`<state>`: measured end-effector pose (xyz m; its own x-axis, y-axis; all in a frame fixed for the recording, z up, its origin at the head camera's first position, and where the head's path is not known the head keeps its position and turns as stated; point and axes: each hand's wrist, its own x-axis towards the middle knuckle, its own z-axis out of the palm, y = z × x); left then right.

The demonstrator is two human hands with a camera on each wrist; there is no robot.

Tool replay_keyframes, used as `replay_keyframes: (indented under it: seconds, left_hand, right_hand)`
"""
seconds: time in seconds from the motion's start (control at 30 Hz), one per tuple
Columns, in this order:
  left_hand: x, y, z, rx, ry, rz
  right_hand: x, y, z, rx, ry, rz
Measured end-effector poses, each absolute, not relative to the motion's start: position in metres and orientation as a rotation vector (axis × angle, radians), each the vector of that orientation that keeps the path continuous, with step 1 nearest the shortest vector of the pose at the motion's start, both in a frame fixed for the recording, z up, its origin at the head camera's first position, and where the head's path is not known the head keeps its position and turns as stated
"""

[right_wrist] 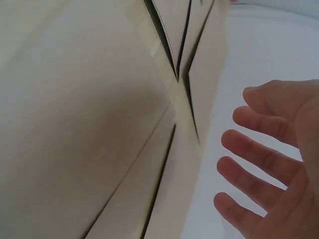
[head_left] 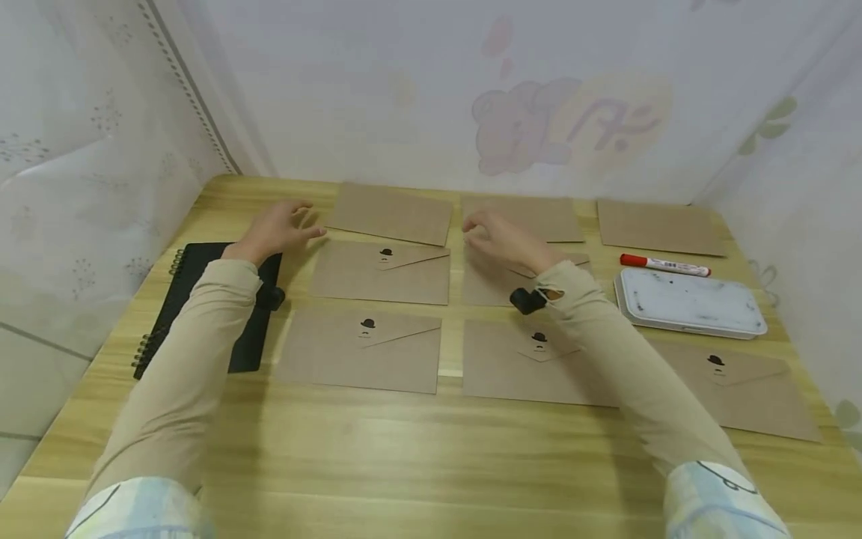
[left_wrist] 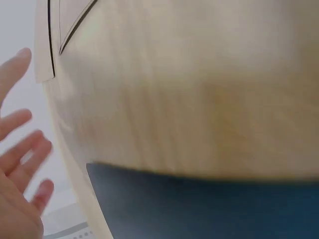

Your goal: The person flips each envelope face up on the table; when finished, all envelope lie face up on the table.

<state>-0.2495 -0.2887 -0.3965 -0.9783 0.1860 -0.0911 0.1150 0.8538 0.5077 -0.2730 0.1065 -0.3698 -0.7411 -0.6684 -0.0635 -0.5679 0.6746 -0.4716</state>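
Observation:
My left hand (head_left: 274, 230) hovers left of the envelopes, just past the top of a black spiral notebook (head_left: 245, 348). Its fingers are spread and hold nothing, as the left wrist view shows. The nearest pieces are a plain brown envelope (head_left: 390, 213) at the back and a brown envelope with a hat print (head_left: 377, 283) in the middle row. Over the centre column is my right hand (head_left: 506, 241), partly covering a back envelope (head_left: 532, 213) and a middle-row envelope (head_left: 488, 281). The right wrist view has its fingers (right_wrist: 251, 179) apart, with nothing in them.
In the front row lie three hat-printed envelopes: left (head_left: 360, 363), centre (head_left: 512, 378) and right (head_left: 754, 393), the right sleeve crossing between the last two. A back-right envelope (head_left: 656, 226), a red-capped marker (head_left: 667, 264) and a white case (head_left: 694, 303) are on the right. Curtains surround the table.

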Motion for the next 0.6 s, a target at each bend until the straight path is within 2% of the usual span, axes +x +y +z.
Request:
replay_keyframes:
  seconds: [0.27, 0.6]
  left_hand:
    - [-0.268, -0.279, -0.397, 0.331, 2.706, 0.758]
    - [-0.267, -0.262, -0.394, 0.435, 2.725, 0.598]
  right_hand:
    - [-0.299, 0.063, -0.376, -0.915, 2.571, -0.498]
    - [-0.301, 0.067, -0.375, -0.966, 2.629, -0.228]
